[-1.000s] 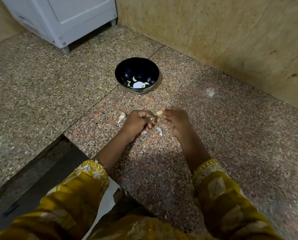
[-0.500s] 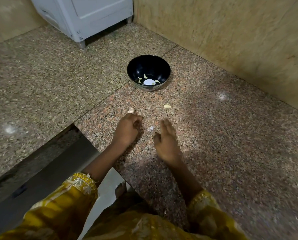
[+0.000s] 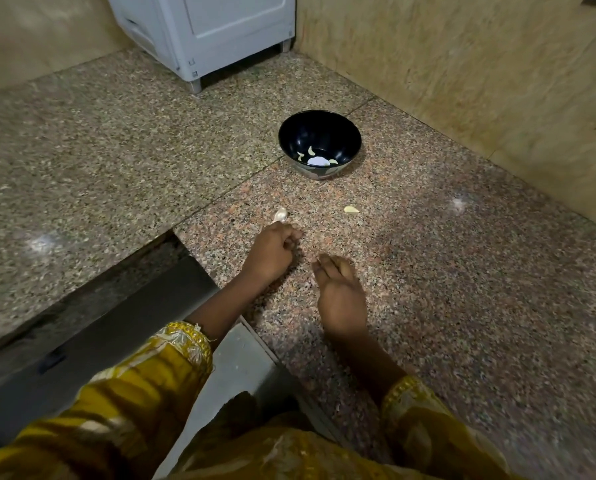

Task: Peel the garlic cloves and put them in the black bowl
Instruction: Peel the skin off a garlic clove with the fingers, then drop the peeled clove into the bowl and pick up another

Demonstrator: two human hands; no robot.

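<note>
**Peeled clove point(image 3: 351, 209) on the floor point(image 3: 462, 271)**

It lies near the black bowl point(image 3: 345, 140), which holds a few cloves point(image 3: 312, 150). The left hand point(image 3: 274, 252) is curled just beside an unpeeled clove point(image 3: 280, 214); whether it holds anything is unclear. The right hand point(image 3: 341, 292) is flat, fingers straight, holding nothing.
</note>
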